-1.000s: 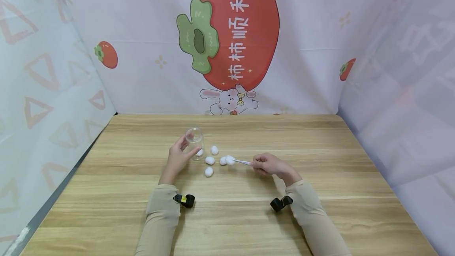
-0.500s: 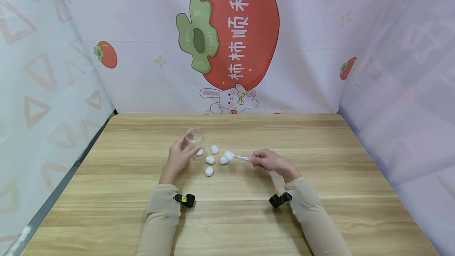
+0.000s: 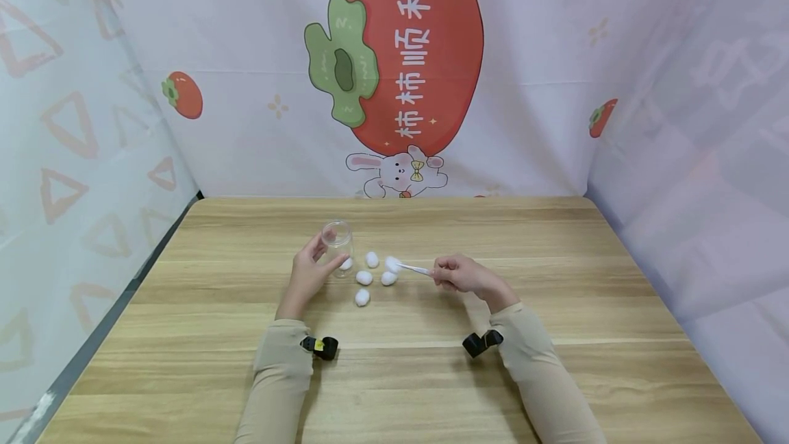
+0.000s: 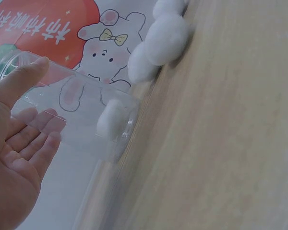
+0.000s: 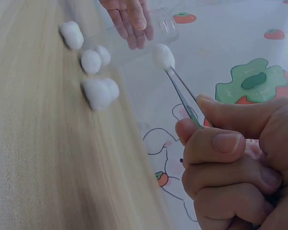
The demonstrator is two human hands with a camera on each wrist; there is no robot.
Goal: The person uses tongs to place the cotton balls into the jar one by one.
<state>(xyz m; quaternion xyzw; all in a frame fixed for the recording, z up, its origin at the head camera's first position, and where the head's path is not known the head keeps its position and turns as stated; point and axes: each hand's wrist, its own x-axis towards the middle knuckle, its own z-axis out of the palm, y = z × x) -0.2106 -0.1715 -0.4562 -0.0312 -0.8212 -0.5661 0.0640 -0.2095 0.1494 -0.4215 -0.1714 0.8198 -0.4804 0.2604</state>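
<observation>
"Cotton ball [image 3: 392, 264] up, gripped at the tips of the tweezers [image 3: 416, 269], clear of the bench [image 3: 431, 382], and just right of centre!"

"And the right hand [image 3: 465, 275]?"

"Reaching in from the near right, wrist bent inward, thumb and forefinger pinching the tweezers, other fingers curled under. Left hand [image 3: 311, 269] comes from the near left, thumb on the near side of the clear jar [image 3: 342, 247], fingers curving around behind it. Jar's upright, mouth open."

"Give me the count!"

"Six cotton balls: one in the tweezers, one at the bottom of the jar [image 3: 346, 264], four lying on the bench [image 3: 364, 278] right of the jar. One jar, one pair of tweezers, two beige sleeves [image 3: 280, 375], a black camera [image 3: 320, 347] at each wrist."

"And the setting?"

"Pale wood grain underneath. Far side, a white backdrop [image 3: 530, 122] with a big red fruit [image 3: 456, 53] above a rabbit [image 3: 397, 171]; pale cloth [image 3: 80, 225] hangs left and right."
</observation>
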